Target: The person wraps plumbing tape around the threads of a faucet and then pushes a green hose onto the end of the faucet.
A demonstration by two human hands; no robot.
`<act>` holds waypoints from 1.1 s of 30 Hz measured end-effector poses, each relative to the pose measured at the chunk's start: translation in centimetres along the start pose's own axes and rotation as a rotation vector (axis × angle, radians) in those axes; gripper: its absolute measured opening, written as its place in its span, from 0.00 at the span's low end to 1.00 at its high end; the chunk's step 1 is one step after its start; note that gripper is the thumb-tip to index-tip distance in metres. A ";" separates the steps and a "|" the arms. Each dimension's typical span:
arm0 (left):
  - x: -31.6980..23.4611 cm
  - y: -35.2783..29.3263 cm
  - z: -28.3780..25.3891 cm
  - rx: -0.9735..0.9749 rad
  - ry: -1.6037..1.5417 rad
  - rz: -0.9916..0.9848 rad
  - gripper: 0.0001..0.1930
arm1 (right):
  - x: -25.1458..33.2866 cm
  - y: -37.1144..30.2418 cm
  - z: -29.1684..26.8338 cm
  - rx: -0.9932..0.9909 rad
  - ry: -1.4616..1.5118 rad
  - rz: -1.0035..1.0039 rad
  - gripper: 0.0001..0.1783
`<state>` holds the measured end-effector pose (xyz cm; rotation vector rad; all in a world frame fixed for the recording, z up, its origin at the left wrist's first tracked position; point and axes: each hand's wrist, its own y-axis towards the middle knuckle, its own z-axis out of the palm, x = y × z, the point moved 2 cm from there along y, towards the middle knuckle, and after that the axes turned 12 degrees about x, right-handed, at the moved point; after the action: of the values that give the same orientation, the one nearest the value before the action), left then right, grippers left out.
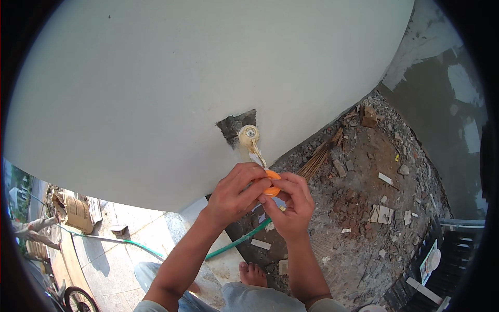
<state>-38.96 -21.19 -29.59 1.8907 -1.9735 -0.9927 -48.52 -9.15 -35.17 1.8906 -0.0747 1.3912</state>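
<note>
A sunlit white plastered wall (156, 78) rises above rubble-strewn dirt ground (364, 208) and pale paving (130, 229).

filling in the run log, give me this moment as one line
left hand: holds orange tape spool | right hand: holds spool too | white tape strip: runs to pipe fitting in wall

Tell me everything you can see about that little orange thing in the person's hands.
The orange spool is a small round reel that looks like plastic, mostly hidden by fingers. The left hand and the right hand both pinch it, holding it up in front of the white wall. A thin white tape runs from it up to a cream pipe fitting that sticks out of a rough grey patch in the wall. Its centre and underside cannot be seen.
</note>
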 end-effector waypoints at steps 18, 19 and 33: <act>5.8 -2.1 3.7 -0.068 -0.743 -0.866 0.18 | -8.3 7.5 -1.1 -0.102 0.628 0.256 0.17; 5.9 -2.2 4.0 -0.071 -0.783 -0.872 0.20 | -8.7 7.8 -0.8 -0.076 0.693 0.296 0.17; 8.0 -3.1 3.4 -0.160 -0.521 -0.654 0.18 | -10.0 9.9 4.3 0.203 1.057 0.628 0.13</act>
<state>-39.59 -27.59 -36.26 2.4121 -1.4065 -1.9145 -53.71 -22.50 -38.61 1.0680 0.0024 2.7469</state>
